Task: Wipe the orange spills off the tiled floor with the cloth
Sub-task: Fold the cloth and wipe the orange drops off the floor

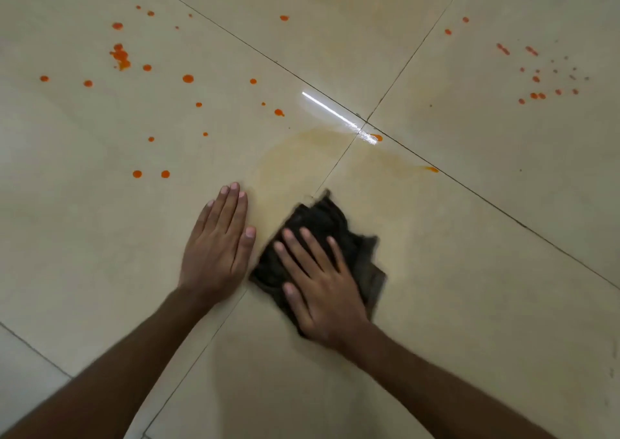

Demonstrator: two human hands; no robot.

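Cloth (330, 219) pressed to floor (469, 271) by right hand (322, 292)
Its fingers are spread; left hand (218, 254) is laid flat beside it, fingers together

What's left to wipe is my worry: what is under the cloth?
The cloth lies on the tiled floor, with the right hand pressing on top. A faint orange smear shows beyond its far edge; whatever is beneath it is covered.

left grip (214, 254) flat on tiled floor (469, 271) | right grip (318, 291) on cloth (322, 217), just right of left grip | spills (120, 58) beyond both, left and right
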